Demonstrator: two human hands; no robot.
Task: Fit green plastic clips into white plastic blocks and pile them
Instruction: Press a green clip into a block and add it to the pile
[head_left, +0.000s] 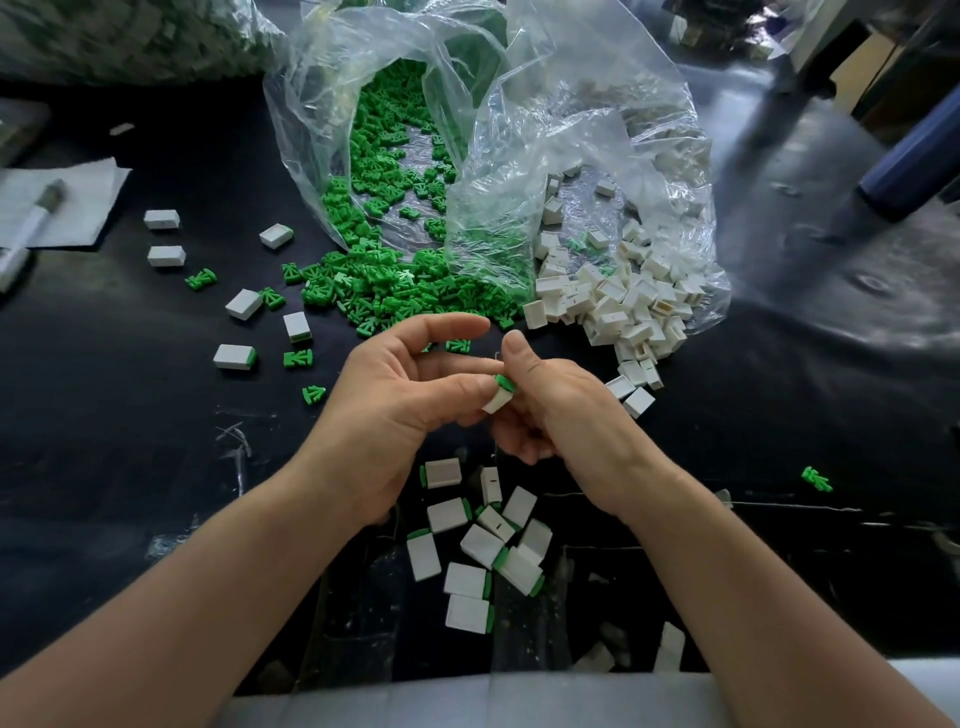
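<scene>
**Step in hand: seating one clip.** The left hand (395, 400) curls its fingers round a small white plastic block (496, 404) at the centre of the frame, thumb raised clear; the right hand (566, 410) pinches the green plastic clip (505, 383) that stands proud of the block's upper end; how deep the clip sits cannot be told, since the fingers cover the joint.

**Procedure, as judged:**
- Keep the clip in line with the block's opening.
- Press straight along the block's long axis, not sideways; the thin clip legs would likely bend or jam if tilted.
- Back the block with the left hand so that it does not slip.
- Press until only the green head shows, as on the finished pieces.
- Lay the piece on the pile of finished blocks (483, 545) at lower centre, on the black worktop (156, 441).

**Containers:**
- A clear plastic bag (322, 104) at upper centre lies open toward the person; it holds loose green clips (384, 291), which spill from its mouth onto the worktop.
- A second clear plastic bag (597, 130), just to its right, holds loose white blocks (613, 306), likewise spilling out at centre right; a few green clips lie among them.
- A third bag (130, 36) at upper left is too blurred for its contents to be judged.
</scene>
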